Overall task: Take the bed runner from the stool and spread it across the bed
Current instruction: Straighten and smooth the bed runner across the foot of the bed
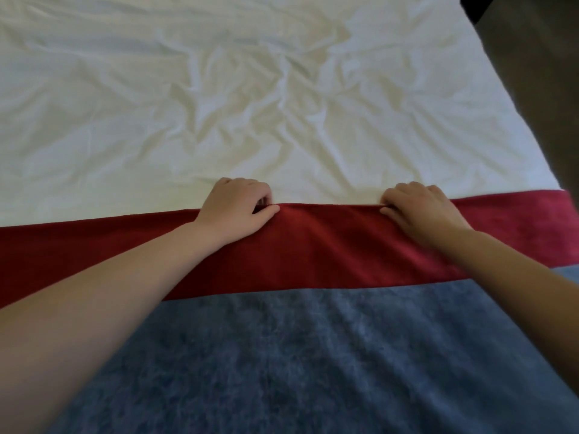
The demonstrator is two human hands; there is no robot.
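- Left grip (236,208): bare hand, knuckles up, fingers curled, thumb and fingertips pinching the far edge of the bed runner (329,242).
- Right grip (419,208): same posture, pinching the same far edge. It sits well apart from the left grip along that edge.
- Bed runner: dark red band lying flat on the bed (501,120), running left to right across it.
- Far edge of the runner sits against the white sheet (250,89); both grips are right on that line.
- Shallow creases show in the red between the two grips; the band looks smoother outside them.
- Right end of the runner reaches the bed's right edge. Left end runs out of frame.
- Blue cloth (297,355), mottled, meets the red along a straight line on the near side. Cannot tell whether it is one piece with the runner or a separate layer.
- Sheet is heavily crumpled in the middle and covers all the bed beyond the runner.
- Brown floor (539,89) shows past the bed's right edge. A dark shape sits in the top right corner, too little of it in view to identify.
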